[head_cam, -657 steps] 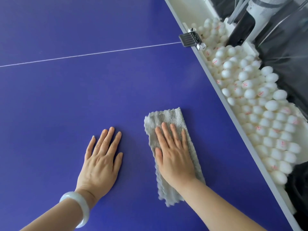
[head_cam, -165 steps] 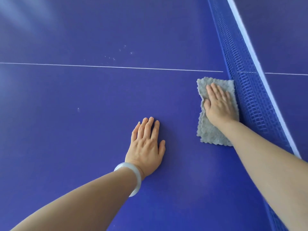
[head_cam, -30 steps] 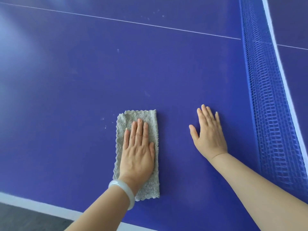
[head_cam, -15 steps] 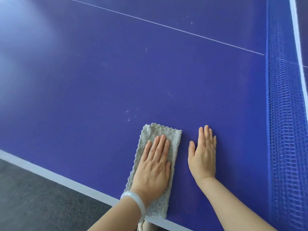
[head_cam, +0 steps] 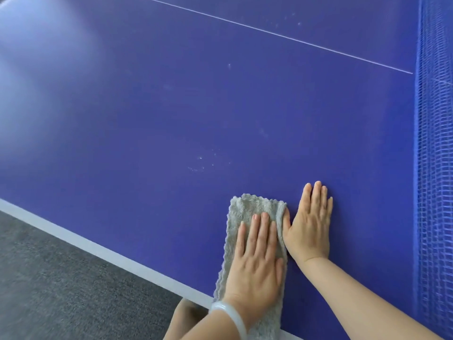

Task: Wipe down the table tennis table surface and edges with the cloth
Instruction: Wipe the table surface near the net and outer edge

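A folded grey cloth (head_cam: pixel 247 212) lies on the blue table tennis table (head_cam: pixel 171 106), its near end reaching over the white edge stripe (head_cam: pixel 98 249). My left hand (head_cam: pixel 257 261), with a pale bangle on the wrist, presses flat on the cloth with straight fingers. My right hand (head_cam: pixel 310 227) lies flat on the bare table just right of the cloth, its thumb touching the cloth's right side. White specks and smears (head_cam: pixel 201 165) mark the surface beyond the cloth.
The blue net (head_cam: pixel 434 168) runs along the right side. A thin white centre line (head_cam: pixel 269 33) crosses the far part of the table. Grey carpet floor (head_cam: pixel 61 290) lies beyond the near left edge.
My left hand has drawn the cloth back towards the near edge, its end now over the white stripe. My right hand came closer, so its thumb now touches the cloth.
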Available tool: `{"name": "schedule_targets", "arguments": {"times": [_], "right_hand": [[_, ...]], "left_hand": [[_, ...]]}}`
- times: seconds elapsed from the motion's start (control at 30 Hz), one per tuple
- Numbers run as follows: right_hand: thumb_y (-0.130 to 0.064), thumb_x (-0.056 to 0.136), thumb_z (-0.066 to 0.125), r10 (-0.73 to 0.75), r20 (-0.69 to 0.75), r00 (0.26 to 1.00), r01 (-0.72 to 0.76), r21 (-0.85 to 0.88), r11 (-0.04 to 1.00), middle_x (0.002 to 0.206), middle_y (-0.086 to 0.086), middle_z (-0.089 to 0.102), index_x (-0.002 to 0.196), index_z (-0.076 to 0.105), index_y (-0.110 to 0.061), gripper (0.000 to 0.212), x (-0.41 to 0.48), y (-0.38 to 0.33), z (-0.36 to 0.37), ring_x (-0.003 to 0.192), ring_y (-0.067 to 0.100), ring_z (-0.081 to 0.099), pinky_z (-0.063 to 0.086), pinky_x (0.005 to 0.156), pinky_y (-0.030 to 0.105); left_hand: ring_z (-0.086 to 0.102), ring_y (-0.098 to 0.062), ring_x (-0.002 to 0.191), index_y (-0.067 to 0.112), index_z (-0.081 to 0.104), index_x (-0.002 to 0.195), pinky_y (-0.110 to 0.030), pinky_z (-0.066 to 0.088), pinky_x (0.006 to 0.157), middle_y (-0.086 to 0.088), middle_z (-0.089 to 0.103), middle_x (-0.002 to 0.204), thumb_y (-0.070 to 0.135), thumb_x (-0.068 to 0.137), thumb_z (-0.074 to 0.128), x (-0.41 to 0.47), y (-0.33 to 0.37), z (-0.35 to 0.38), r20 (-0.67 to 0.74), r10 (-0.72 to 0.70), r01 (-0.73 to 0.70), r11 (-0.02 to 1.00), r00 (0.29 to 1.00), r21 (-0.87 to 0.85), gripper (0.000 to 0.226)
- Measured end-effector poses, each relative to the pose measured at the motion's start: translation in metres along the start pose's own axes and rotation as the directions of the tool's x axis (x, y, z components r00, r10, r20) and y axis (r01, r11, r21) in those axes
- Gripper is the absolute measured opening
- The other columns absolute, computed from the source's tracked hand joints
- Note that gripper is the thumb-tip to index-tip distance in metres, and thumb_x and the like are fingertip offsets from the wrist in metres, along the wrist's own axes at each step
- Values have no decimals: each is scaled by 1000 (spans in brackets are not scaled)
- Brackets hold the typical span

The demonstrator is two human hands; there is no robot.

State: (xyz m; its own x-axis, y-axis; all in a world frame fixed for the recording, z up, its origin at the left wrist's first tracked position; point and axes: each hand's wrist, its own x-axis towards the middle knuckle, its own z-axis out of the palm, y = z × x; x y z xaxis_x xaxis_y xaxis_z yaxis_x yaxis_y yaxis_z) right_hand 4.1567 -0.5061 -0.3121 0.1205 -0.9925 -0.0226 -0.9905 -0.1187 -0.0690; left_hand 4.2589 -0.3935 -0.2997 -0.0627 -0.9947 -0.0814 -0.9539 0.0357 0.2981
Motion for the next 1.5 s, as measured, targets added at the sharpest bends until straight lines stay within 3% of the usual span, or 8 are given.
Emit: {"name": "schedule_targets", "arguments": {"times": [0.13,0.33,0.4,0.5,0.67,0.97,1.2,1.5], "right_hand": [[-50,94,25,-21,-5,1000,20,-18,1000,158,30,19,153,24,2,78,-1,0,-1,149,43,16,14,121,56],[-49,102,23,6,6,1000,-6,-62,998,158,30,19,154,22,0,71,1,-9,0,149,43,16,14,121,56],[-47,101,25,12,7,1000,-12,-41,999,158,29,19,154,23,0,71,-1,-8,1,149,42,16,14,121,56],[-36,104,25,11,-17,1000,-11,34,999,161,25,16,155,23,-4,60,-1,-1,4,151,38,12,10,123,52],[-19,102,38,31,-15,999,-29,141,990,163,18,12,155,24,-9,56,3,3,4,153,31,8,8,124,47],[-44,99,23,32,-12,999,-31,51,998,160,25,20,153,28,-3,68,-1,-2,0,150,38,16,16,122,53],[-23,97,23,39,-39,998,-31,186,982,161,19,21,149,37,-3,57,0,4,-1,151,31,16,13,123,48],[-19,92,58,13,-39,999,-10,78,997,139,26,51,135,54,-1,47,9,3,-18,130,43,49,39,109,53]], "left_hand": [[5,-19,152,16,22,156,-45,8,122,-2,9,165,37,96,39,-1,-71,-25,-7,38,-38,998,999,40,66],[-16,-17,150,15,-5,157,-44,-4,123,-3,-10,165,39,95,9,27,-152,-53,-98,-527,531,847,844,25,68],[-15,-23,151,10,-4,156,-48,-3,122,-8,-9,164,36,97,14,28,-107,-39,-103,-463,464,886,880,-11,67],[-1,-29,152,3,13,156,-53,12,119,-15,3,164,32,99,32,11,-20,-4,-58,-28,30,999,998,33,66],[0,-23,153,7,17,156,-48,10,120,-8,7,165,35,99,36,24,-24,-8,10,207,-208,977,978,51,66],[-9,-19,152,12,4,158,-45,-2,123,-4,-2,166,32,101,21,94,-128,-46,-143,-394,401,916,908,21,63],[-5,-19,152,14,13,158,-48,5,121,-2,4,166,35,104,26,67,-24,-7,29,241,-242,969,970,46,59],[-8,-14,152,22,8,158,-45,-2,123,5,-1,165,41,98,14,126,-133,-50,-61,-155,160,984,986,82,63]]}}
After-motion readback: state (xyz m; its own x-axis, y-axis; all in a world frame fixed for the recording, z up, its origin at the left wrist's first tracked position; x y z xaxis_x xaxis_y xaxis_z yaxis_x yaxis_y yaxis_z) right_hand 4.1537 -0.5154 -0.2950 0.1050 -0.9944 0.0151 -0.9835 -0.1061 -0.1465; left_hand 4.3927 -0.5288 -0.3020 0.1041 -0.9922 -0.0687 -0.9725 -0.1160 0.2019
